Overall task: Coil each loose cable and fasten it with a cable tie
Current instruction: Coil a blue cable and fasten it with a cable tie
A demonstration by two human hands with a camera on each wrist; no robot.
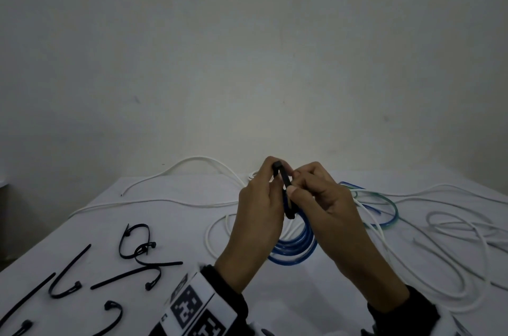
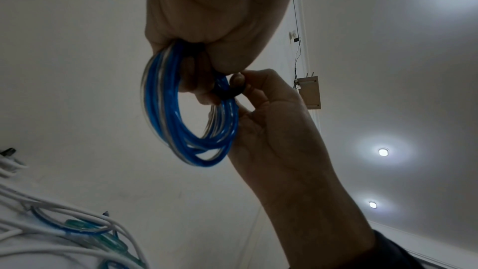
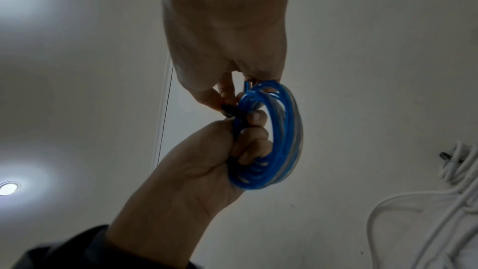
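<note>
A blue cable wound into a coil [image 1: 295,250] hangs in the air above the table between both hands. My left hand [image 1: 258,206] grips one side of the coil [image 3: 282,130], its fingers curled through the loop. A black cable tie [image 1: 286,187] wraps round the coil's upper part, with its head up by my left fingertips. My right hand [image 1: 321,198] pinches the tie's strap between thumb and fingers. In the left wrist view the tie [image 2: 225,92] circles the strands of the coil [image 2: 165,109] beside the right thumb tip. How tight the tie sits is hidden.
Several loose black cable ties [image 1: 132,242] lie on the white table [image 1: 288,305] at the left. Long white cables [image 1: 453,225] sprawl across the right and back, with a blue-green cable [image 1: 384,203] among them. A wall stands right behind the table.
</note>
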